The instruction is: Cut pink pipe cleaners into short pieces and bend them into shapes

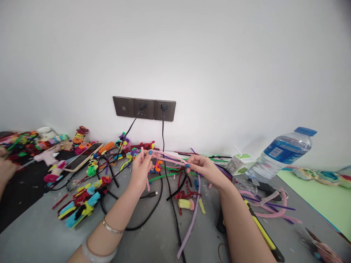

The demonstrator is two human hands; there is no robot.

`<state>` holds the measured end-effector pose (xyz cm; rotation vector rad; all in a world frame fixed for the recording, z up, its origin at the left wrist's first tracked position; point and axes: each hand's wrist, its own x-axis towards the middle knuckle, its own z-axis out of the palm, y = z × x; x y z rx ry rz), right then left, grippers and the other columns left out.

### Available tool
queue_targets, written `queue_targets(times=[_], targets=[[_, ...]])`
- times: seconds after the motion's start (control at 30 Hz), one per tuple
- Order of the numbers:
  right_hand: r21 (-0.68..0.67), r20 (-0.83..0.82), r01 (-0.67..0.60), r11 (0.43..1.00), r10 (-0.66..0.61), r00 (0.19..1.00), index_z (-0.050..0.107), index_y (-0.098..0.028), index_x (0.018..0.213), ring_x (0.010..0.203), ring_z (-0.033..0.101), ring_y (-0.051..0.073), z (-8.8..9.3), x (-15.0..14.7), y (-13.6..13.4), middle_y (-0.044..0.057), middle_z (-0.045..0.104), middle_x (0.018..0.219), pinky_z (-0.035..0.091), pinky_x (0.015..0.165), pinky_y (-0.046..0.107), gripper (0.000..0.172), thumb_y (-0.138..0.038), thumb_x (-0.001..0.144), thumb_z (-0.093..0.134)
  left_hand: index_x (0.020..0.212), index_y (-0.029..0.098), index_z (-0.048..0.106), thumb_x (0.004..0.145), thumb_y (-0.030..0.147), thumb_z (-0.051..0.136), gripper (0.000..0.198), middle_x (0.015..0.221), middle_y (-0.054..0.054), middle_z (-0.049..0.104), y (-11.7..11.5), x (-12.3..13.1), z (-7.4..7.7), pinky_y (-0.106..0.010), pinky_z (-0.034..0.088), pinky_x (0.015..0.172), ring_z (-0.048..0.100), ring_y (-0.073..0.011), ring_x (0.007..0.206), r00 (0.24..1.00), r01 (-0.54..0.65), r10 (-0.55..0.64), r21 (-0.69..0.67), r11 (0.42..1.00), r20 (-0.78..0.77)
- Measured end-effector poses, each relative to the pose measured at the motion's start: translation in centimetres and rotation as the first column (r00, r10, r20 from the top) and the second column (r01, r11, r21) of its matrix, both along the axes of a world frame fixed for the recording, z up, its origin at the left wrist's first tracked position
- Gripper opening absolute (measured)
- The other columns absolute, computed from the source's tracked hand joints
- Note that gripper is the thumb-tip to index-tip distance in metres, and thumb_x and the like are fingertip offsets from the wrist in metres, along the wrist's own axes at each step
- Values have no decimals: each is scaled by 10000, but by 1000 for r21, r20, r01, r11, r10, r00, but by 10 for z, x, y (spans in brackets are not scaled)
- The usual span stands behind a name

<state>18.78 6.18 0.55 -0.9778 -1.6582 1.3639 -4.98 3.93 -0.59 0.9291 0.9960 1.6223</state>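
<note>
Pink pipe cleaners (170,155) stretch between my two hands, above the middle of the grey table. My left hand (141,170) pinches them at one end, thumb on top, and a loose pink end hangs below its fingers. At the other end my right hand (204,168) pinches the strands between thumb and fingertips. A lilac pipe cleaner (192,228) runs down the table under my right hand. Below my hands lie a yellow and pink fuzzy piece (185,204) and dark red fuzzy strands (192,191).
Colourful pipe-cleaner figures (82,204) crowd the left, near a phone (84,157) and a pink glue gun (48,155). Black cables (171,197) drop from wall sockets (144,108). Rightward stand a tilted water bottle (281,155), a drink carton (240,164) and a yellow-black tool (261,230). Another person's hand (7,170) shows far left.
</note>
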Motion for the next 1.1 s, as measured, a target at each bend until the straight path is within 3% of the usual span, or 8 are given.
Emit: queue_targets(times=[0.3, 0.43, 0.57, 0.7, 0.8, 1.1], targets=[[17, -19, -16, 1000, 17, 1000, 618, -189, 748, 651, 564, 157, 1, 5, 1, 22, 664, 681, 419, 670, 281, 372, -539, 760, 744, 830, 160, 625, 737, 472, 751, 349, 479, 91, 435, 6, -8, -4, -188, 306, 430, 314, -38, 396, 995, -19, 16, -27, 999, -101], [-5, -53, 18, 1000, -18, 998, 618, -190, 781, 639, 553, 151, -3, 9, 3, 26, 679, 694, 394, 639, 272, 359, -525, 770, 744, 934, 162, 644, 690, 394, 783, 365, 669, 17, 636, 5, -9, 1, -193, 365, 459, 458, -62, 473, 986, -44, 47, 25, 999, -158], [-24, -101, 45, 999, -48, 994, 615, -191, 820, 666, 567, 149, -7, 14, 6, 28, 690, 736, 398, 653, 269, 321, -487, 799, 736, 922, 144, 688, 687, 307, 756, 294, 814, -63, 719, 5, -12, 2, -219, 440, 540, 599, -130, 644, 941, -51, 88, 119, 992, -328], [-7, -142, 109, 994, -108, 984, 612, -199, 830, 687, 559, 148, -7, 16, 6, 30, 684, 757, 392, 647, 266, 282, -464, 840, 706, 930, 166, 729, 742, 247, 692, 207, 763, -25, 714, 3, -14, -3, -210, 373, 484, 466, -80, 508, 823, -12, 121, 196, 980, -556], [13, -168, 128, 992, -124, 978, 609, -207, 826, 719, 567, 154, -5, 17, 6, 25, 677, 761, 398, 660, 267, 264, -452, 845, 706, 897, 185, 743, 751, 221, 677, 165, 656, 13, 673, 1, -14, -5, -201, 332, 467, 393, -68, 474, 754, -4, 158, 235, 972, -638], [44, -154, 132, 990, -123, 980, 619, -208, 826, 708, 567, 150, -1, 17, 4, 13, 655, 741, 405, 671, 264, 254, -441, 836, 719, 951, 149, 717, 700, 220, 687, 262, 780, -26, 679, -1, -12, 4, -195, 290, 419, 331, -38, 440, 884, 23, 62, 174, 984, -464]])
